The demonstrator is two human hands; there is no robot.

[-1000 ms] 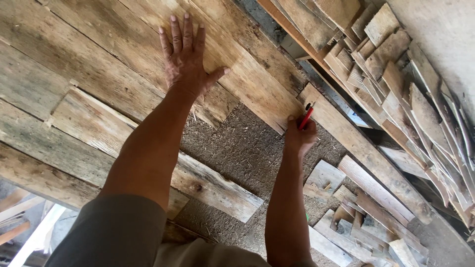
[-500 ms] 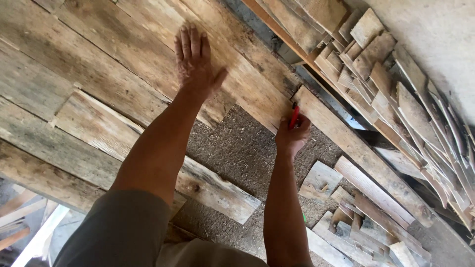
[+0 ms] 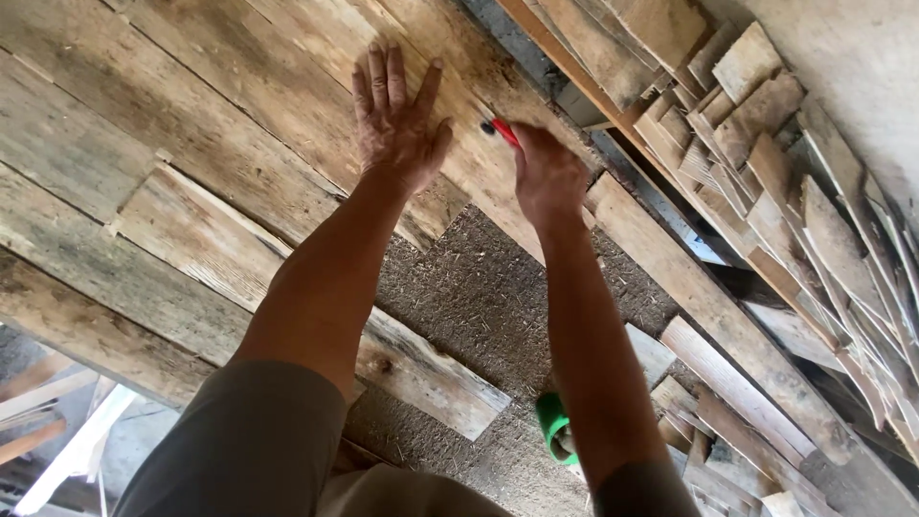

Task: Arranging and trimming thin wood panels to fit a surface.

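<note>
Keep your left hand pressed flat, fingers spread, on the weathered grey-brown wooden plank at upper centre of the frame; your right hand, fingers clamped round the red pencil, should mark steadily just beside it.

One head-worn camera looks steeply down, close over the hands and weathered boards.
</note>
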